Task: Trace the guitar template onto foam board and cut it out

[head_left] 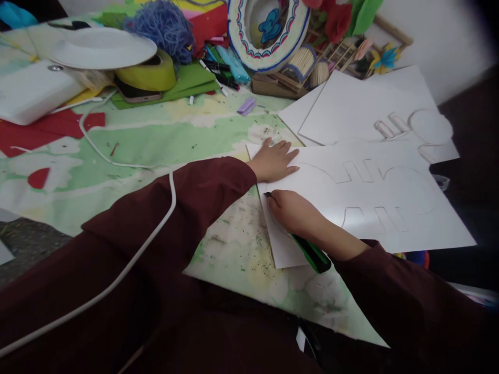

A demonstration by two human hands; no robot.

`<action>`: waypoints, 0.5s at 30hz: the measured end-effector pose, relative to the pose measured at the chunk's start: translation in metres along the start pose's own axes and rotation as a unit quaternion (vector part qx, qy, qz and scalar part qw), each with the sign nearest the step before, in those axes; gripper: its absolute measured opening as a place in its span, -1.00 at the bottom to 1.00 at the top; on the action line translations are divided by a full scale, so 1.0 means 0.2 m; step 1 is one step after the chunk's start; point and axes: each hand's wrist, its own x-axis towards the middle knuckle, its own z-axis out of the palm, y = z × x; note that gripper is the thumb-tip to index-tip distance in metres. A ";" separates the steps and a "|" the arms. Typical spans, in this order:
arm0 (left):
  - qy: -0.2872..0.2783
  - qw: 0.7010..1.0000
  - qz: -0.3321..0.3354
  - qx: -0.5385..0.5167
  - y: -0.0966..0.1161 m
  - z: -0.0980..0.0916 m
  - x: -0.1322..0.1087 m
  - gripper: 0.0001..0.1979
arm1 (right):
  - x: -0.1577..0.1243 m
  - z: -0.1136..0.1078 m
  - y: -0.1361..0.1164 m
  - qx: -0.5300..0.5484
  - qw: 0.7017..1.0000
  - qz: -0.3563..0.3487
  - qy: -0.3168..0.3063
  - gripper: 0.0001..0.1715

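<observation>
My left hand (274, 160) lies flat with fingers stretched out on the near-left corner of a large white sheet (390, 208) that carries a drawn outline. My right hand (293, 213) is closed around a green marker (312, 253), its dark tip touching the sheet's left edge just below my left hand. Both arms wear dark red sleeves. The sheet rests on a green and white stained table cover (163, 140).
A second white sheet (362, 106) with cut-out shapes lies behind. At the back are a yellow tape roll (150, 72), a phone (134, 94), blue yarn (163, 23), a white plate (101, 48), pens, a decorated ring (268, 34) and paper flowers. A white cable (128, 259) crosses my left sleeve.
</observation>
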 end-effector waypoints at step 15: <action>0.004 1.000 -0.005 -0.014 -0.01 0.02 0.01 -0.36 | 0.15 -0.03 0.00 -0.052 0.996 -0.044 -0.054 -0.78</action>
